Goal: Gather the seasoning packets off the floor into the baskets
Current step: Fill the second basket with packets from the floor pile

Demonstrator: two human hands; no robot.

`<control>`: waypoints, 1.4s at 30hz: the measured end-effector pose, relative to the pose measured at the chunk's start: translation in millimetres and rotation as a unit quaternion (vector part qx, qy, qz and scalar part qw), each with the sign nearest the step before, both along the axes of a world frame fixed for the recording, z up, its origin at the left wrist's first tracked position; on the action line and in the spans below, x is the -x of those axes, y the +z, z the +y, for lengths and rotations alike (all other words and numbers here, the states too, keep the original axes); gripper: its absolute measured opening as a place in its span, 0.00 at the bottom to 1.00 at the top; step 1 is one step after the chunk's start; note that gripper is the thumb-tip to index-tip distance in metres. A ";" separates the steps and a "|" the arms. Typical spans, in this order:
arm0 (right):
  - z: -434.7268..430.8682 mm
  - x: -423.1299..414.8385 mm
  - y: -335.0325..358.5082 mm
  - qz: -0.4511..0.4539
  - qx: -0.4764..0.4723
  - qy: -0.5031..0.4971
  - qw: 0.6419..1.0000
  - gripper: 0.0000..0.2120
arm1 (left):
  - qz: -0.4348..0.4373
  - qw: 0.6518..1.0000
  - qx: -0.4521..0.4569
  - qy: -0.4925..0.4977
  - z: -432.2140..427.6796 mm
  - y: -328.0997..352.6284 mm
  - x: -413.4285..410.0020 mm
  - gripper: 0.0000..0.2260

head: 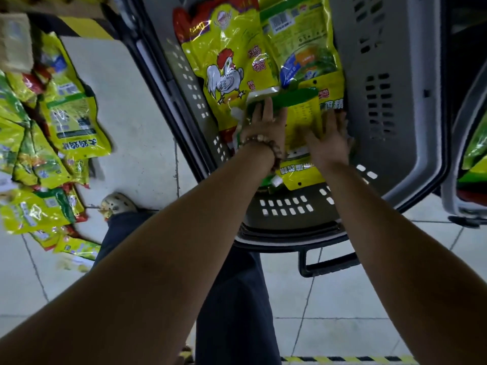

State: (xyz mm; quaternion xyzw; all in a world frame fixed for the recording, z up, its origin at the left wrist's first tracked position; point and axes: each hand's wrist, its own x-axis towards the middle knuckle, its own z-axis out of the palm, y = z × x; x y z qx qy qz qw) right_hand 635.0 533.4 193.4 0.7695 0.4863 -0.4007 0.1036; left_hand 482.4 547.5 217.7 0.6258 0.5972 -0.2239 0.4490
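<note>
The tiled floor carried a grey basket, with a second basket at the right edge. A heap of yellow seasoning packets lay on the floor to the left, near a shoe. Inside the grey basket, a rooster packet read 鸡精. Beside it lay a green-topped packet, with the left hand resting on it, fingers straight, and the right hand pressing it, fingers spread flat. A bead bracelet circled the left wrist.
</note>
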 end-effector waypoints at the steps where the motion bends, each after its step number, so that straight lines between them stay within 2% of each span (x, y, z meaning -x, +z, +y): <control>1: 0.3 4.3 9.1 0.005 -0.025 0.008 1.000 0.36 | -0.022 1.000 -0.008 0.022 4.6 10.1 6.0 0.37; 4: 2.1 22.7 38.8 0.040 -0.095 0.018 0.995 0.35 | -0.087 0.980 -0.104 0.147 0.1 50.4 30.4 0.28; 8: 8.1 63.9 80.9 0.078 -0.158 0.064 0.982 0.35 | -0.154 0.900 -0.213 0.347 -29.6 102.0 80.5 0.22; 10: 10.4 94.2 102.2 0.106 -0.177 0.078 0.975 0.37 | -0.179 0.846 -0.208 0.458 -46.4 117.6 110.8 0.21; 13: 7.7 149.9 126.6 0.180 -0.214 0.134 0.951 0.38 | -0.188 0.733 -0.186 0.627 -76.1 127.0 161.7 0.21; 15: -2.0 192.7 133.9 0.232 -0.211 0.180 0.932 0.37 | -0.162 0.679 -0.190 0.690 -102.8 125.0 197.4 0.21; 18: -24.5 259.6 136.1 0.259 -0.181 0.258 0.913 0.36 | -0.121 0.606 -0.174 0.767 -150.0 118.2 248.8 0.22; 20: -43.1 302.8 131.8 0.262 -0.135 0.295 0.909 0.36 | -0.092 0.558 -0.156 0.810 -185.7 112.0 279.9 0.22; 23: -75.1 362.2 117.7 0.237 -0.063 0.360 0.900 0.37 | -0.042 0.503 -0.147 0.851 -242.3 101.0 321.9 0.22; 25: -99.0 398.6 109.1 0.227 -0.017 0.399 0.888 0.36 | -0.012 0.468 -0.146 0.871 -280.4 93.4 346.3 0.22; 29: -149.7 467.9 94.0 0.207 0.042 0.466 0.859 0.33 | 0.007 0.378 -0.124 0.918 -358.5 76.6 387.6 0.24; 35: -233.9 548.3 70.9 0.166 0.094 0.571 0.798 0.27 | 0.040 0.294 -0.085 0.951 -459.8 47.7 416.2 0.26; 39: -288.2 585.9 48.0 0.162 0.123 0.616 0.761 0.25 | 0.065 0.224 -0.082 0.969 -509.7 21.2 414.9 0.25; 42: -328.3 604.5 15.0 0.141 0.152 0.672 0.711 0.23 | 0.079 0.178 -0.066 0.979 -538.4 -4.9 402.7 0.26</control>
